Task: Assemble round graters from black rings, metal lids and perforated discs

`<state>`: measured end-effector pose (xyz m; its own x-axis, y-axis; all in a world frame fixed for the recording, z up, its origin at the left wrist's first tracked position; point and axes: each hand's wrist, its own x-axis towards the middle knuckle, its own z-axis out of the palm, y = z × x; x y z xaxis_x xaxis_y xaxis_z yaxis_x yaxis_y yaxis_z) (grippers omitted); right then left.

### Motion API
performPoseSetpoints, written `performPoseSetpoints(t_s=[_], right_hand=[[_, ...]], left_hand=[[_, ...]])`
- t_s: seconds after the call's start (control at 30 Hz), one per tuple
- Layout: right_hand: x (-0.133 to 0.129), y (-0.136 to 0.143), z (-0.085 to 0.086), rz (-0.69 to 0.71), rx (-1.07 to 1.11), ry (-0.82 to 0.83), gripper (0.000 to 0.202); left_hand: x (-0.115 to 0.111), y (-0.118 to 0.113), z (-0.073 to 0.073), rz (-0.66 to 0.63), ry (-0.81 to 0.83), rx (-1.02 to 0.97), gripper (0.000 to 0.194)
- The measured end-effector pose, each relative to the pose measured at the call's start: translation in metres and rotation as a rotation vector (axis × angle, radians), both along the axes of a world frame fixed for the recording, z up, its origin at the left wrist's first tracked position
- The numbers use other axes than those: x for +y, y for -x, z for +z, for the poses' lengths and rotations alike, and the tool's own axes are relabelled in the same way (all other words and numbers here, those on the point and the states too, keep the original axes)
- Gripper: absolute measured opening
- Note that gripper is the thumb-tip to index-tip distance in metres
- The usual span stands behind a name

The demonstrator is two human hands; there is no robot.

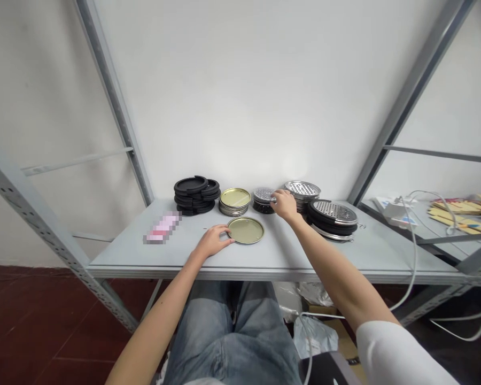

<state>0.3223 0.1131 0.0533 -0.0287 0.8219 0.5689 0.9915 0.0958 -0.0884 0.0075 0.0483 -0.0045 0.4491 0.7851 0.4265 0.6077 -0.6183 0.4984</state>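
A round gold metal lid [246, 231] lies flat near the middle of the table. At its left edge, my left hand [215, 240] grips the rim between thumb and fingers. My right hand [285, 204] reaches to a short stack of perforated metal discs [263, 194], its bent fingers pinching the right edge of the top disc. Whether that disc is lifted from the stack I cannot tell. Behind the lid stands a stack of similar gold lids [235, 198].
Black ring-shaped pieces [195, 195] are piled at the back left. Grater-like metal discs [302, 189] and a black-rimmed perforated stack [332, 218] stand at the right. A blurred pink item [162, 228] lies left. White cables [414, 256] hang by the right edge.
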Motion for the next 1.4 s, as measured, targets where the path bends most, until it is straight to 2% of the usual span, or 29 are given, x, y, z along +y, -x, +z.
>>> performPoseSetpoints(t_s=[0.3, 0.57, 0.87, 1.0, 1.13, 1.23, 1.33, 1.4], right_hand=[[0.007, 0.002, -0.001, -0.034, 0.006, 0.006, 0.024], [0.007, 0.003, 0.010, -0.013, -0.021, 0.030, 0.019], [0.007, 0.012, 0.019, -0.052, -0.061, -0.133, 0.034], [0.011, 0.009, 0.021, -0.052, -0.111, -0.166, 0.026], [0.012, 0.001, 0.026, -0.008, -0.135, -0.254, 0.021], [0.005, -0.003, 0.037, 0.031, -0.122, -0.365, 0.018], [-0.013, -0.005, 0.047, 0.121, -0.082, -0.454, 0.018], [-0.033, -0.002, 0.046, 0.217, -0.054, -0.479, 0.021]], left_hand=[[0.001, 0.000, 0.000, 0.009, -0.003, 0.010, 0.030], [0.002, 0.001, -0.001, 0.006, -0.003, 0.009, 0.029], [0.000, 0.000, 0.000, 0.005, 0.001, 0.006, 0.030], [0.001, 0.000, -0.001, 0.014, 0.007, 0.012, 0.031], [0.002, 0.001, -0.003, 0.009, -0.002, 0.012, 0.031], [0.002, 0.001, -0.003, 0.007, -0.009, 0.012, 0.030], [-0.001, 0.001, -0.001, 0.006, -0.006, 0.012, 0.030], [-0.002, 0.001, 0.000, 0.003, -0.002, 0.016, 0.029]])
